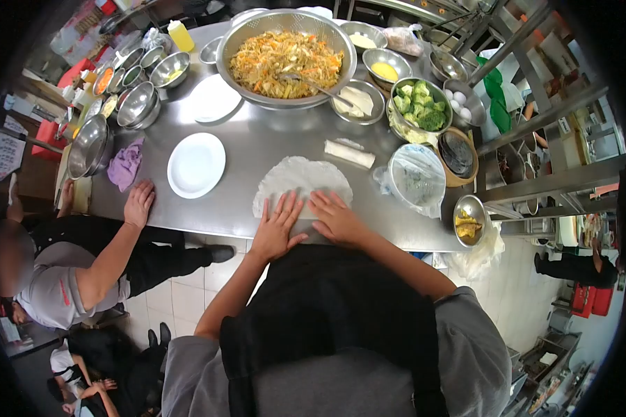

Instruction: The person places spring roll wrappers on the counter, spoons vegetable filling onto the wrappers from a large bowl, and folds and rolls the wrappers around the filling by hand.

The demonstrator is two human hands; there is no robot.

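A thin, pale round wrapper sheet (295, 177) lies flat on the steel table close to its front edge. My left hand (278, 226) rests on the sheet's lower part, fingers spread. Beside it, my right hand (337, 221) touches the sheet's lower right with its fingers apart. Neither hand grips anything. Just beyond the sheet, to the right, is a white rolled wrapper (349, 153). An empty white plate (196, 165) sits to the left. Farther back stands a large perforated metal bowl (224, 64) of shredded noodle-like filling (285, 62) with a utensil in it.
Broccoli (420, 104), eggs (458, 99) and a plastic-covered bowl (417, 177) are at the right. Several metal bowls (87, 147), a purple cloth (125, 165) and another plate (215, 97) are at the left. A co-worker's hand (139, 203) rests on the table's left front.
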